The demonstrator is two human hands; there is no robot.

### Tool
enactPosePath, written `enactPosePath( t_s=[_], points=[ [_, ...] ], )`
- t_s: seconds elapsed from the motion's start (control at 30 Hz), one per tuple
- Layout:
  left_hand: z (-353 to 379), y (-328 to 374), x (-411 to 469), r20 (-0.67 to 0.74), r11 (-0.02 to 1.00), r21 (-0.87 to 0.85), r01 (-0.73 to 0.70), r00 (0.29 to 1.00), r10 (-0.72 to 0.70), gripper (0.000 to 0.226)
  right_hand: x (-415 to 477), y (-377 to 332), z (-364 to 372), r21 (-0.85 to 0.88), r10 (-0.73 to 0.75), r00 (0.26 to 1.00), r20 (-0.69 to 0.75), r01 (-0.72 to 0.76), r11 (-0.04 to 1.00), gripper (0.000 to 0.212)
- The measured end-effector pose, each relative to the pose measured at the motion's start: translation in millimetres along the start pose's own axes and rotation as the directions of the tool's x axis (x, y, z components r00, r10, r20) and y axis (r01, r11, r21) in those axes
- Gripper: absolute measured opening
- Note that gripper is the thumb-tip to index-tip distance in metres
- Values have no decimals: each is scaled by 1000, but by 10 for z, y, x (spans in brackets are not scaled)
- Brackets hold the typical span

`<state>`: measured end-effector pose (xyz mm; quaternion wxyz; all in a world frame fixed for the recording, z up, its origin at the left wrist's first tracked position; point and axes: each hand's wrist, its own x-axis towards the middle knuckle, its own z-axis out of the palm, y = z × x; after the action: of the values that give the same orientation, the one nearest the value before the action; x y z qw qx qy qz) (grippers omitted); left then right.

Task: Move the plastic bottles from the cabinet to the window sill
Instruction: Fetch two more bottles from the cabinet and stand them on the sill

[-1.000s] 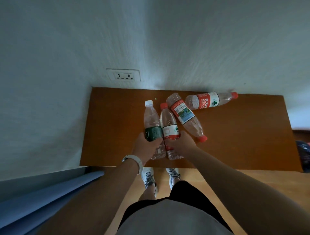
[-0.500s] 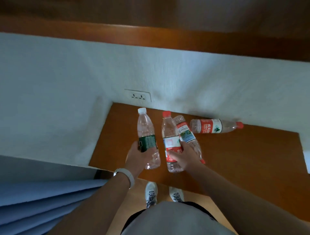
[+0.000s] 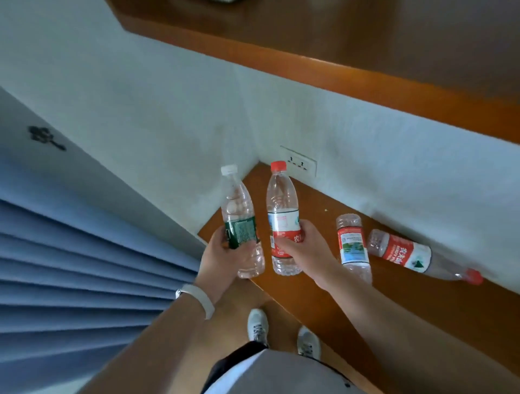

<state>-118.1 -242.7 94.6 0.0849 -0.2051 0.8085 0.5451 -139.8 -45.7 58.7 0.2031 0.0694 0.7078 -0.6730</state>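
- The left hand (image 3: pixel 225 260) curls its fingers round a clear green-labelled bottle (image 3: pixel 239 222) with a white cap, held upright above the cabinet top's (image 3: pixel 422 303) left edge.
- The right hand (image 3: pixel 305 250) grips a red-capped, red-labelled bottle (image 3: pixel 281 213), also upright.
- Two more bottles lie on the cabinet top: a blue-and-red-labelled bottle (image 3: pixel 353 247) and, just beside it along the wall (image 3: pixel 394 174), a red-labelled bottle on its side (image 3: pixel 408 254).

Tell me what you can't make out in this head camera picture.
Head view throughout.
1. Cap of the nearer lying bottle: hidden behind the right forearm.
2. Part of the label on the green-label bottle: covered by the left hand.
3. Print on the red-label bottle: too small, partly under the right hand.
4. The dark object on the wooden ledge: cut off by the top edge.
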Motion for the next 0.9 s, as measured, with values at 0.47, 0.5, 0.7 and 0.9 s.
enactPosePath(
  t_s=[0.47, 0.5, 0.7, 0.9],
  points=[
    [-1085, -374, -764, -344, 986, -152, 65, 932, -114, 28, -52, -391, 1038, -111, -106, 924, 367, 157, 981, 53],
    [-1180, -418, -837, -368, 983, -171, 66, 921, -125, 28, -71, -411, 1149, -124, -116, 918, 380, 175, 977, 52],
    [-1748, -872, -1402, -503, 952, -304, -22, 853, -141, 40, -373, -470, 1929, -169, -145, 841, 521, 268, 949, 50],
    [-2375, -1540, -2193, -579, 920, -384, -84, 798, -169, 42, -1032, -324, 2845, -181, -141, 777, 614, 312, 933, 36]
  ],
)
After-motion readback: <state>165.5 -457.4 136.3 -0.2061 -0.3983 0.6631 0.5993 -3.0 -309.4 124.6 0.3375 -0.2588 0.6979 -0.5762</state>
